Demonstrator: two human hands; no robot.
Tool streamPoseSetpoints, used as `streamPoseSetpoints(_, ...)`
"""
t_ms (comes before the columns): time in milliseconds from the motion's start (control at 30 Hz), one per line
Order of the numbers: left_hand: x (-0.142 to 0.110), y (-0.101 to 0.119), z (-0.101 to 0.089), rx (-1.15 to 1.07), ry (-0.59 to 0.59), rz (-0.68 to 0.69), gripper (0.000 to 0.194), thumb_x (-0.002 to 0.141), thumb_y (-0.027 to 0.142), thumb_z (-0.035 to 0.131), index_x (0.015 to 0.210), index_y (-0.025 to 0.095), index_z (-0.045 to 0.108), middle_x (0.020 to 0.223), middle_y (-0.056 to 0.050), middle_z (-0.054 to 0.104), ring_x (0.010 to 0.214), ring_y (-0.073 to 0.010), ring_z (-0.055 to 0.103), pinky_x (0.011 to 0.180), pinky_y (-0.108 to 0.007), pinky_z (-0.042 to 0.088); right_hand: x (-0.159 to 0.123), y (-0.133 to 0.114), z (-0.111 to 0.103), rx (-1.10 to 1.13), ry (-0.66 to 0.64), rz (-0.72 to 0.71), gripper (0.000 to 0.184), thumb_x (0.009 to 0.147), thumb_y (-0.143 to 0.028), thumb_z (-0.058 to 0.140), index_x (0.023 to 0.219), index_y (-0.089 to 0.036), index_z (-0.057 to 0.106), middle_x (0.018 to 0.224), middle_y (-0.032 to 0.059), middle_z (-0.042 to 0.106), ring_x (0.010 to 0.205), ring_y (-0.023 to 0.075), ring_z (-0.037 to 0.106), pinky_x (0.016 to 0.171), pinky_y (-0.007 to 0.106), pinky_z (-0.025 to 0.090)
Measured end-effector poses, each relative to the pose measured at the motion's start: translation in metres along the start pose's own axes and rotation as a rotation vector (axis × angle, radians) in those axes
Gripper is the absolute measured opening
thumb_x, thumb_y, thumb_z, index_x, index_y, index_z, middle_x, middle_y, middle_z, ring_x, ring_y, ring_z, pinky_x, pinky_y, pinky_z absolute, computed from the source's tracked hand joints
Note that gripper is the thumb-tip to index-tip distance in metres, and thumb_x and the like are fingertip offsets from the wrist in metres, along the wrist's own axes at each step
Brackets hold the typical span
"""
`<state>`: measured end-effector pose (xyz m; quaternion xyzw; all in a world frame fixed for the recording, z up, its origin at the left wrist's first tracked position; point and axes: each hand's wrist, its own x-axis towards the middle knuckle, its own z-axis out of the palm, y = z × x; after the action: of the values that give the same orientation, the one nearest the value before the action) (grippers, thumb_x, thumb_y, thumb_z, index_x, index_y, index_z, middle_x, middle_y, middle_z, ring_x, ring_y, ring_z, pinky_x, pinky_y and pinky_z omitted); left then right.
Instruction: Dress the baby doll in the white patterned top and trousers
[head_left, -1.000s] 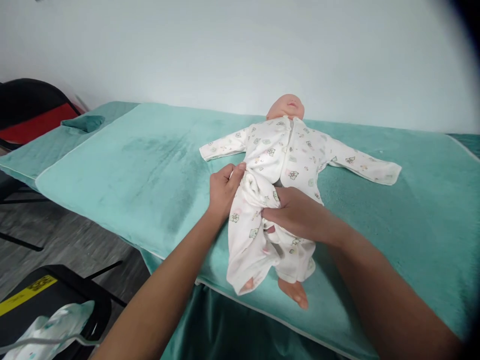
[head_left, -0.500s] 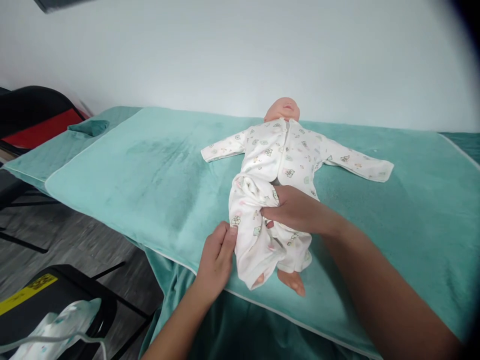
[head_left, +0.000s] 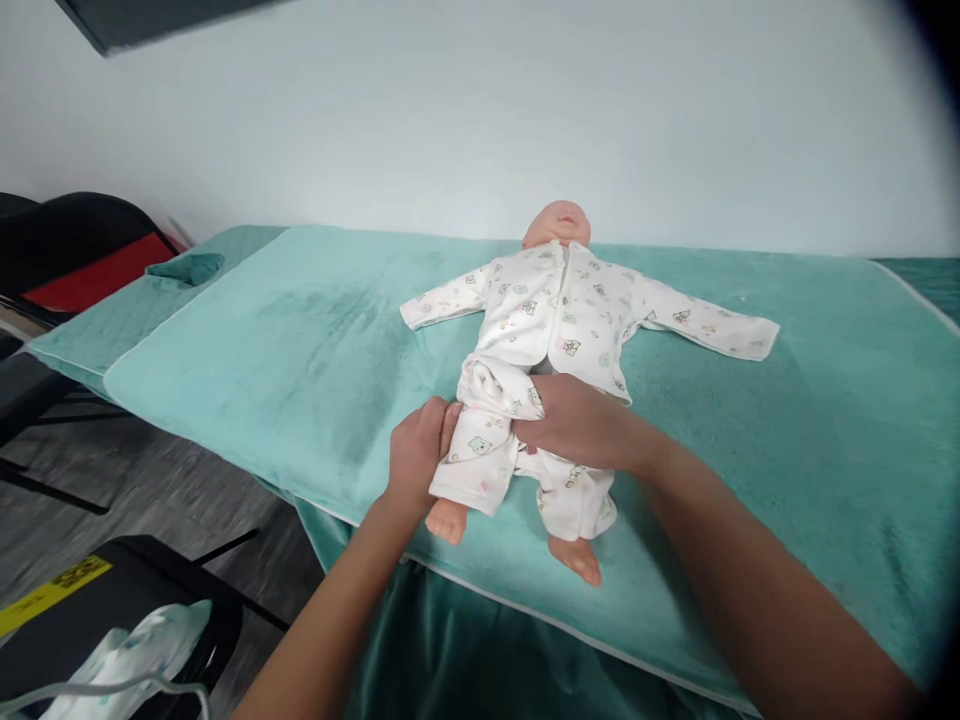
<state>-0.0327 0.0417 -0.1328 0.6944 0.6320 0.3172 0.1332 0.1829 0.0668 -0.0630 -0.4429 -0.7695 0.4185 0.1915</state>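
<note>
A baby doll (head_left: 559,222) lies on its back on the green cover, its sleeves spread to both sides. It wears a white printed jacket (head_left: 529,300) with a front opening. White printed baby trousers (head_left: 480,465) are bunched around its thighs, and both bare feet (head_left: 576,560) stick out of the cuffs. My left hand (head_left: 421,445) is closed on the outer side of the trouser leg at the left. My right hand (head_left: 574,418) grips the gathered cloth between the legs near the waist, its fingertips partly hidden in the folds.
The green cover (head_left: 300,340) spreads over a long table against a white wall (head_left: 450,120). A black chair (head_left: 142,590) at lower left carries a white printed cloth (head_left: 142,650) and a grey cable (head_left: 90,688). Another chair (head_left: 82,240) with red stands beyond.
My left hand has moved up and left along the trouser leg. That leg has swung left and its cuff sits higher, so the foot now shows. My right hand keeps its grip.
</note>
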Motion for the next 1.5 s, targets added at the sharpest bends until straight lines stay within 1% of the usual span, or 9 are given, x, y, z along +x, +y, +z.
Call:
streamPoseSetpoints(300, -0.005, 0.002, -0.007, -0.281, -0.062, -0.13, 0.045, 0.097, 0.051, 0.044, 0.064, 0.021, 0.038, 0.059, 0.004, 0.039, 0.059, -0.0126, 0.038, 0.058, -0.027, 0.03, -0.004, -0.002, -0.003, 0.006, 0.019, 0.006, 0.011, 0.085, -0.031, 0.057, 0.083, -0.022, 0.063, 0.077, -0.0012, 0.068, 0.07, 0.017, 0.059, 0.061, 0.028, 0.038)
streamPoseSetpoints(433, 0.015, -0.001, -0.005, -0.484, -0.05, -0.201, 0.038, 0.093, 0.053, 0.053, 0.075, 0.019, 0.053, 0.065, 0.004, 0.05, 0.065, -0.012, 0.045, 0.062, -0.025, 0.037, -0.008, -0.001, -0.013, 0.039, 0.084, 0.0, 0.027, 0.087, -0.048, 0.062, 0.097, -0.023, 0.069, 0.086, 0.0007, 0.069, 0.074, 0.0175, 0.059, 0.063, 0.028, 0.04)
streamPoseSetpoints(600, 0.055, -0.001, 0.005, -0.746, -0.011, -0.2, 0.024, 0.085, 0.042, 0.067, 0.093, 0.02, 0.061, 0.079, 0.002, 0.059, 0.07, -0.0113, 0.052, 0.065, -0.024, 0.041, -0.01, 0.019, -0.029, 0.157, 0.487, -0.101, 0.031, 0.093, -0.05, 0.055, 0.089, -0.02, 0.064, 0.083, 0.0029, 0.068, 0.071, 0.0161, 0.06, 0.065, 0.029, 0.044)
streamPoseSetpoints(700, 0.077, 0.004, 0.01, -0.825, -0.139, -0.143, 0.026, 0.082, 0.036, 0.069, 0.102, 0.02, 0.062, 0.096, -0.002, 0.062, 0.083, -0.0134, 0.057, 0.072, -0.025, 0.045, -0.006, 0.035, -0.029, -0.088, 0.754, -0.06, 0.029, 0.085, -0.048, 0.067, 0.092, -0.021, 0.06, 0.088, 0.0035, 0.065, 0.076, 0.0183, 0.059, 0.067, 0.03, 0.043)
streamPoseSetpoints(900, 0.092, 0.033, 0.011, -0.604, -0.38, 0.069, 0.071, 0.068, 0.031, 0.082, 0.127, 0.026, 0.044, 0.132, -0.01, 0.049, 0.124, -0.0257, 0.05, 0.103, -0.039, 0.043, 0.005, 0.041, -0.012, -0.589, 0.732, 0.084, 0.033, 0.078, -0.042, 0.072, 0.098, -0.022, 0.054, 0.1, 0.0066, 0.06, 0.091, 0.0246, 0.057, 0.061, 0.029, 0.033)
streamPoseSetpoints(1033, 0.09, 0.051, 0.009, -0.275, -0.265, 0.221, 0.068, 0.073, 0.026, 0.078, 0.133, 0.028, 0.045, 0.136, -0.01, 0.04, 0.129, -0.0296, 0.045, 0.108, -0.046, 0.039, 0.006, 0.035, -0.011, -0.601, 0.742, 0.138, 0.01, 0.088, -0.031, 0.058, 0.091, -0.022, 0.054, 0.084, 0.0032, 0.06, 0.071, 0.0186, 0.052, 0.059, 0.029, 0.028)
streamPoseSetpoints(1267, 0.098, 0.065, 0.02, -0.043, -0.012, 0.306, 0.02, 0.088, 0.023, 0.06, 0.109, 0.024, 0.061, 0.121, -0.007, 0.056, 0.095, -0.0228, 0.058, 0.079, -0.033, 0.044, 0.008, 0.039, -0.01, -0.317, 0.912, 0.161, 0.028, 0.097, -0.048, 0.047, 0.086, -0.023, 0.054, 0.067, -0.0008, 0.054, 0.061, 0.0167, 0.047, 0.061, 0.029, 0.033)
streamPoseSetpoints(1400, 0.11, 0.04, 0.021, -0.246, 0.298, 0.115, 0.031, 0.1, 0.04, 0.043, 0.079, 0.02, 0.053, 0.076, -0.002, 0.055, 0.074, -0.0182, 0.052, 0.071, -0.031, 0.039, 0.003, 0.06, -0.02, -0.018, 1.182, 0.13, 0.03, 0.094, -0.051, 0.049, 0.082, -0.024, 0.05, 0.067, -0.003, 0.048, 0.062, 0.0155, 0.046, 0.06, 0.028, 0.037)
streamPoseSetpoints(1500, 0.121, -0.001, 0.02, -0.437, 0.47, -0.097, 0.033, 0.1, 0.044, 0.041, 0.077, 0.021, 0.048, 0.074, -0.001, 0.051, 0.072, -0.0165, 0.048, 0.069, -0.03, 0.039, -0.023, 0.09, -0.036, 0.046, 1.345, 0.247, 0.03, 0.091, -0.051, 0.05, 0.079, -0.023, 0.05, 0.069, -0.0014, 0.049, 0.063, 0.0168, 0.046, 0.061, 0.031, 0.038)
